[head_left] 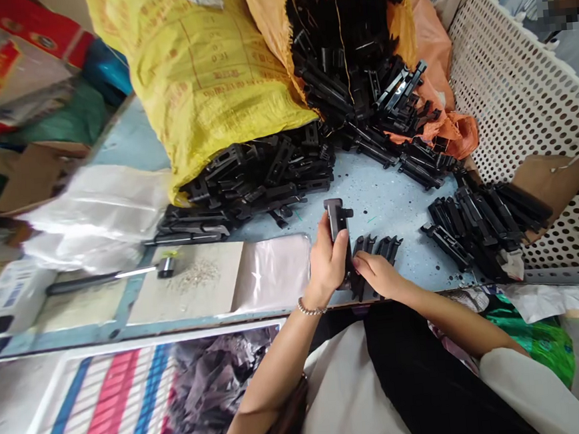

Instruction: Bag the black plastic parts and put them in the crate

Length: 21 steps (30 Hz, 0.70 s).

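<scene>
My left hand, a beaded bracelet at its wrist, is closed round a long black plastic part held upright over the table's front edge. A short peg sticks out to the right near the part's top end. Close on its right, my right hand has its fingers drawn together by the part's lower end; what exactly the fingertips pinch is partly hidden. Several similar black parts lie side by side just beyond the right hand.
A yellow woven sack and an orange sack spill black parts onto the blue table. More parts are stacked right, beside a perforated white basket. A hammer lies left on a pale board.
</scene>
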Motion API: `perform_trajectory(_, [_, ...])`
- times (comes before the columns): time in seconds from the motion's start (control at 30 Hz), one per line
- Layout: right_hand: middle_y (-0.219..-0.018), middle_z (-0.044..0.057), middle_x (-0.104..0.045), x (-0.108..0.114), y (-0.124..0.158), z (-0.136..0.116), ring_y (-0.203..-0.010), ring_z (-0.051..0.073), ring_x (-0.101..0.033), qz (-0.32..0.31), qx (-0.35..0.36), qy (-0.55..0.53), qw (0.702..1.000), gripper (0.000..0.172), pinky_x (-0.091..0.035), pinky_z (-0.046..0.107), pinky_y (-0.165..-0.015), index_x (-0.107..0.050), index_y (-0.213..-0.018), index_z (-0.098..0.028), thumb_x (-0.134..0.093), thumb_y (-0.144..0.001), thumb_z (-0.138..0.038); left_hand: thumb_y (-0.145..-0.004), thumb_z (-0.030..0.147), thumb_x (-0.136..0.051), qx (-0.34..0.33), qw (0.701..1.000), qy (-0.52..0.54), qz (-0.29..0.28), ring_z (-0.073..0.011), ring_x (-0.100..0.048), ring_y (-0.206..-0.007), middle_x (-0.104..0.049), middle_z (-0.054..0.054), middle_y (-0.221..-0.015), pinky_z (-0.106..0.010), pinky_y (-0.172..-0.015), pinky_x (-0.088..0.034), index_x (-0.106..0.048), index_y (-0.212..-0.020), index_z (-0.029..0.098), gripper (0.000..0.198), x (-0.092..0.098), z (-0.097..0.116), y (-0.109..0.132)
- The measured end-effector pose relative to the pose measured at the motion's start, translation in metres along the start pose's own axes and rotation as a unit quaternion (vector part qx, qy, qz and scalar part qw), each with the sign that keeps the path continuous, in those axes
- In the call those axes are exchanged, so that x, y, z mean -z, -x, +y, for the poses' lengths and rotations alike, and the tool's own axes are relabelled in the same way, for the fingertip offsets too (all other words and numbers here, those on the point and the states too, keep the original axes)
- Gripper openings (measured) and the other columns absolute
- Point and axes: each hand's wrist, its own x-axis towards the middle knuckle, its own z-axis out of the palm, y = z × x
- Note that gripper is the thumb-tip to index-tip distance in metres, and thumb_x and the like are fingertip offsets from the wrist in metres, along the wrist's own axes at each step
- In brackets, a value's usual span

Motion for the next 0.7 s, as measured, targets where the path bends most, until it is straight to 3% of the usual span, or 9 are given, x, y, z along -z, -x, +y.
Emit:
perform_trajectory(0.1, [-0.069,-0.001,-0.059,0.023,-0.024,0.020,-0.064,0.016,-0.056,-0.043,-0.061,-0.040,0.996,0.045,-0.043,0.028,-0.065,-0.056,-0.080,-0.022,-0.034,-0.103,-0.055,-0.093,0.049,-0.055,0.041,0.998,-0.052,0.006,-0.0234,-0.062,-0.090,-0.067,-0.004,-0.091,-0.033,-0.086,-0.046,-0.059,-0.117,0.021,0.037,0.006,-0.014,-0.006])
perform_trajectory(0.13, [-0.073,0.001,-0.061,0.040,-0.038,0.031,-0.067,0.017,-0.056,-0.015,-0.074,-0.009,0.997,0.042,-0.043,0.029,-0.067,-0.058,-0.084,-0.022,-0.037,-0.102,-0.054,-0.094,0.049,-0.052,0.060,0.995,-0.083,-0.001,-0.0223,-0.060,-0.082,-0.063,-0.003,-0.081,-0.034,-0.083,-0.046,-0.061,-0.106,0.021,0.032,0.007,-0.021,-0.007])
perform_trajectory(0.2, [-0.087,0.008,-0.063,0.083,-0.069,0.056,-0.080,0.021,-0.057,0.131,-0.129,0.136,0.973,0.033,-0.043,0.034,-0.075,-0.061,-0.096,-0.020,-0.039,-0.104,-0.042,-0.095,0.046,-0.046,0.072,0.985,-0.158,-0.022,-0.0223,-0.057,-0.076,-0.057,-0.002,-0.072,-0.037,-0.083,-0.047,-0.060,-0.086,0.022,0.029,0.008,-0.039,-0.006])
perform_trajectory(0.3, [-0.123,0.025,-0.057,0.145,-0.108,0.094,-0.112,0.033,-0.050,0.255,-0.256,0.321,0.875,0.034,-0.038,0.046,-0.090,-0.059,-0.119,-0.009,-0.032,-0.100,-0.016,-0.092,0.033,-0.050,0.001,0.963,-0.269,-0.025,-0.0297,-0.059,-0.096,-0.062,-0.011,-0.090,-0.049,-0.096,-0.044,-0.062,-0.086,0.020,0.019,0.000,-0.066,0.003])
perform_trajectory(0.4, [-0.132,0.030,-0.049,0.175,-0.124,0.115,-0.121,0.036,-0.043,0.243,-0.318,0.369,0.839,0.038,-0.033,0.051,-0.096,-0.058,-0.124,-0.003,-0.032,-0.098,-0.011,-0.089,0.023,-0.052,-0.065,0.944,-0.323,-0.006,-0.0349,-0.054,-0.118,-0.060,-0.019,-0.117,-0.058,-0.106,-0.037,-0.063,-0.111,0.015,0.026,-0.007,-0.080,0.012])
perform_trajectory(0.43, [-0.132,0.029,-0.049,0.177,-0.124,0.117,-0.121,0.035,-0.043,0.235,-0.313,0.359,0.847,0.035,-0.032,0.051,-0.097,-0.059,-0.121,-0.003,-0.035,-0.098,-0.013,-0.089,0.023,-0.052,-0.077,0.943,-0.323,-0.003,-0.0345,-0.053,-0.121,-0.058,-0.020,-0.122,-0.058,-0.107,-0.037,-0.061,-0.118,0.016,0.031,-0.008,-0.080,0.013])
perform_trajectory(0.53, [-0.121,0.023,-0.057,0.159,-0.111,0.110,-0.114,0.032,-0.051,0.206,-0.262,0.214,0.918,0.029,-0.037,0.046,-0.097,-0.066,-0.108,-0.007,-0.051,-0.095,-0.028,-0.094,0.030,-0.051,-0.098,0.959,-0.266,0.002,-0.0311,-0.050,-0.127,-0.056,-0.018,-0.129,-0.055,-0.111,-0.036,-0.058,-0.127,0.019,0.035,-0.008,-0.068,0.011])
perform_trajectory(0.63, [-0.100,0.011,-0.067,0.112,-0.084,0.088,-0.092,0.024,-0.062,0.125,-0.181,0.001,0.976,0.035,-0.048,0.036,-0.085,-0.069,-0.104,-0.014,-0.054,-0.094,-0.044,-0.094,0.046,-0.054,-0.066,0.993,-0.094,-0.034,-0.0269,-0.048,-0.132,-0.051,-0.014,-0.140,-0.046,-0.113,-0.038,-0.054,-0.134,0.023,0.047,-0.015,-0.048,0.003])
perform_trajectory(0.7, [-0.093,0.006,-0.069,0.077,-0.063,0.068,-0.084,0.021,-0.064,0.063,-0.107,-0.182,0.975,0.041,-0.052,0.035,-0.079,-0.066,-0.112,-0.017,-0.050,-0.094,-0.050,-0.090,0.056,-0.057,0.004,0.993,0.071,-0.096,-0.0257,-0.051,-0.131,-0.052,-0.012,-0.142,-0.042,-0.109,-0.042,-0.049,-0.139,0.025,0.059,-0.024,-0.036,-0.001])
